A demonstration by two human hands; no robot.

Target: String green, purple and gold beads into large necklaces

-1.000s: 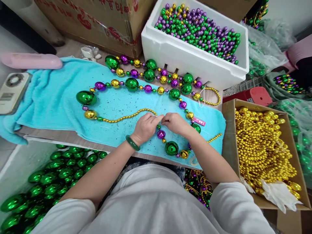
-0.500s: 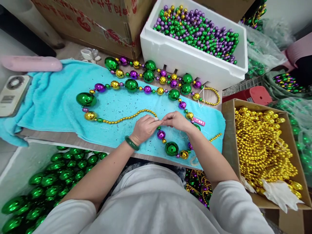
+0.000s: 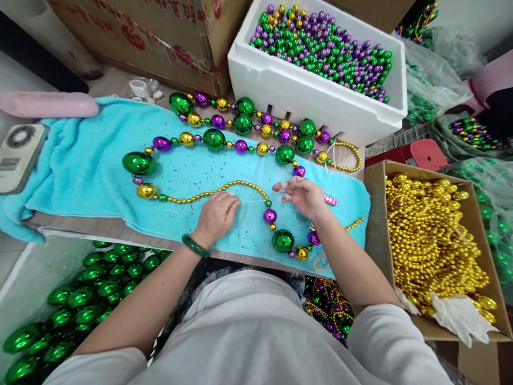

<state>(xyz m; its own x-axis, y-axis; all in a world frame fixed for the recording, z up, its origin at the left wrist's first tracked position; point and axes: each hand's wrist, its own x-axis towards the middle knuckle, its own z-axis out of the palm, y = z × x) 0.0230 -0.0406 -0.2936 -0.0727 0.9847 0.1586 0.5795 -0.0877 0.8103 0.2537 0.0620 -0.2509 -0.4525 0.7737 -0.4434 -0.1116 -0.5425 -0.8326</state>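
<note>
A clear thread (image 3: 253,201) runs straight from the pinched fingertips of my left hand (image 3: 216,215) to the beads where the gold bead strand (image 3: 208,193) meets the necklace of big beads (image 3: 214,140). My left wrist wears a green bangle (image 3: 195,245). My right hand (image 3: 302,197), with white tape on its fingers, hovers right of that join, thumb and fingers curled around fine thread. Just below the join hang a purple bead (image 3: 270,215) and a large green bead (image 3: 283,240). My right hand and forearm hide part of the necklace's right side.
A turquoise towel (image 3: 108,171) lies under the beads. Behind it stands a white foam box (image 3: 316,88) of small beads. A cardboard box (image 3: 377,214) with gold strands is at right, and a bin of green beads (image 3: 108,289) at lower left. A finished-looking bead strand (image 3: 242,124) lies along the back.
My hands have drawn apart from their meeting point at the join. The left moved left and down, the right moved slightly right, and the thread now shows between them.
</note>
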